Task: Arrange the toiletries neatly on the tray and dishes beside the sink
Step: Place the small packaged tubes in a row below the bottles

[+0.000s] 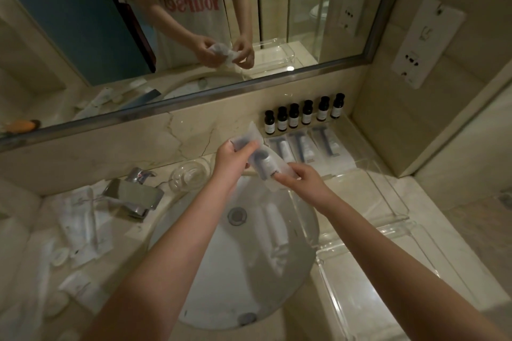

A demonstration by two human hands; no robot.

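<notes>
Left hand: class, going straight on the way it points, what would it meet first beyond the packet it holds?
Past its packet, the left hand would likely meet the wrapped razor kits on the clear tray first; depth is uncertain.

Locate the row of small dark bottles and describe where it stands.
In the head view, the six dark bottles stand upper right, against the wall below the mirror, right of the sink and directly behind three razor packets.
</notes>
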